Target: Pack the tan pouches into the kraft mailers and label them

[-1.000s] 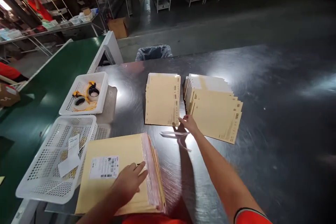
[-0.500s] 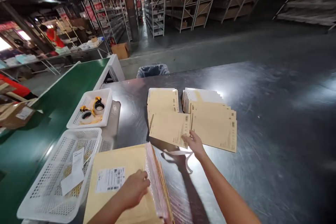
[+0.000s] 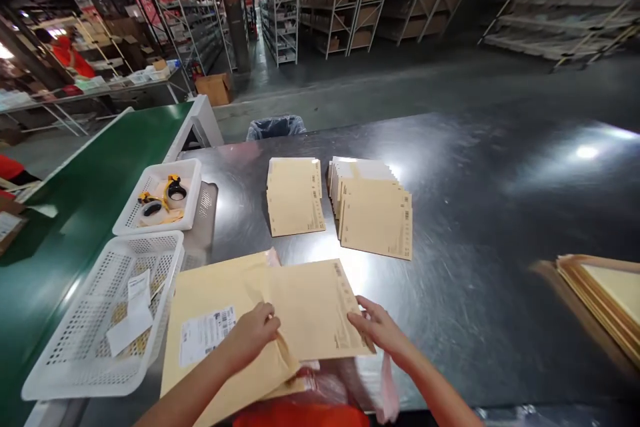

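My right hand (image 3: pixel 381 327) grips the right edge of a small tan padded envelope (image 3: pixel 313 310), which lies near the table's front edge. My left hand (image 3: pixel 254 335) pinches the same envelope's left edge, fingers curled. Under it lies a bigger yellow mailer (image 3: pixel 215 327) with a white shipping label (image 3: pixel 206 333). Two stacks of tan envelopes sit farther back: a neat one (image 3: pixel 294 197) and a fanned one (image 3: pixel 373 210).
The steel table (image 3: pixel 475 227) carries a white basket with paper slips (image 3: pixel 100 320) at the left and a smaller white tray holding tape dispensers (image 3: pixel 160 197). A green conveyor (image 3: pixel 75 200) runs along the left. More envelopes (image 3: pixel 605 297) lie at the right edge. A bin (image 3: pixel 275 127) stands behind.
My right hand lifted one envelope off the neat stack and brought it back toward me. My left hand moved from the big mailer onto that envelope's left edge.
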### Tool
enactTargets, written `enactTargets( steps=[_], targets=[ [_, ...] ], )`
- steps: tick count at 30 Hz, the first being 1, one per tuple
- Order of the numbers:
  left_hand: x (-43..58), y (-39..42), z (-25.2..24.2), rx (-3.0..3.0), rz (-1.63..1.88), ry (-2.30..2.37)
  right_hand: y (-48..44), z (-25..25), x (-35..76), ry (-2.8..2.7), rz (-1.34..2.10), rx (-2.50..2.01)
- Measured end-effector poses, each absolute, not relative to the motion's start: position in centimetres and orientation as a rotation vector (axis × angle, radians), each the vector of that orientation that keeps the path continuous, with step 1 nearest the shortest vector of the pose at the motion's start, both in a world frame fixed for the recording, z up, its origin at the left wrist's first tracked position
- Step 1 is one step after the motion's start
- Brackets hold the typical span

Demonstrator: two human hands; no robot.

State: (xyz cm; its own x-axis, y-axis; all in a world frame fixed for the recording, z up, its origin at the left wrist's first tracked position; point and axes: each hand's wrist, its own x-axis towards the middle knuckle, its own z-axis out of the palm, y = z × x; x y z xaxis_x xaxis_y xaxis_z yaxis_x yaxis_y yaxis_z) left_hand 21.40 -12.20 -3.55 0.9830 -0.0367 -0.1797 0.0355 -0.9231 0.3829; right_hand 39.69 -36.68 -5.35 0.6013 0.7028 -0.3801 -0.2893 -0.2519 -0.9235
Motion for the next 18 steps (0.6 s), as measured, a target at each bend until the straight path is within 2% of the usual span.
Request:
enactTargets(
  steps=[3,9,13,18],
  targets=[
    [22.5,-14.7,-2.9,2.629,-0.252,-0.106,-34.3,-5.7,37.4,-0.503,1.088,-1.534],
    [23.1,-15.4,-1.2,2.569,-0.109,-0.209,-29.0,-3.9,33.5,-1.089,0.936,-1.896],
    [19.6,-11.5,-4.2,2.875,0.141,0.079,-30.9,-3.3,33.6,-1.415,0.635,-2.387],
    [16.4,-9.3,-8.4,3.09,0.162,0.403,-34.3,-5.3,32.8,-1.586,0.58,-2.369]
  ],
)
